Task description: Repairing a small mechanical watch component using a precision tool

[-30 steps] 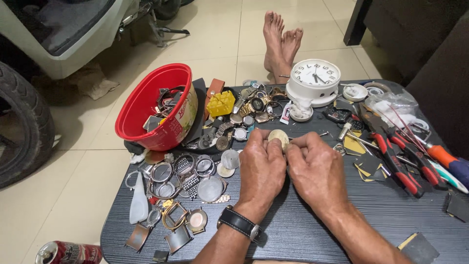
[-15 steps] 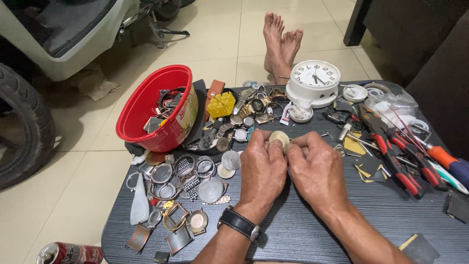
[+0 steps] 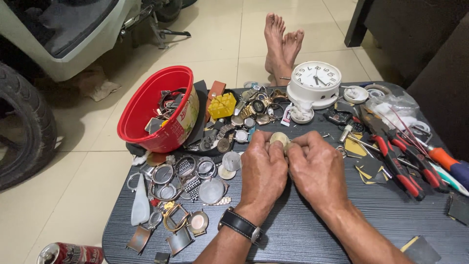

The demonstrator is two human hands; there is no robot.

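My left hand [image 3: 262, 168] and my right hand [image 3: 316, 166] meet over the middle of a dark table [image 3: 303, 230]. Both pinch one small round pale watch case [image 3: 279, 139] between fingertips, held just above the tabletop. A dark wristwatch [image 3: 239, 225] is strapped on my left wrist. Several loose watch cases, bezels and glass discs [image 3: 195, 171] lie left of my left hand. More watches [image 3: 254, 108] are heaped just beyond my fingers.
A red plastic bowl [image 3: 146, 105] with watch parts stands tilted at the back left, a yellow block [image 3: 222, 105] beside it. A white round clock [image 3: 315, 80] sits at the back. Red-handled pliers [image 3: 398, 159] and screwdrivers lie right. Bare feet [image 3: 281, 44] rest beyond the table. A tyre [image 3: 22, 127] stands left.
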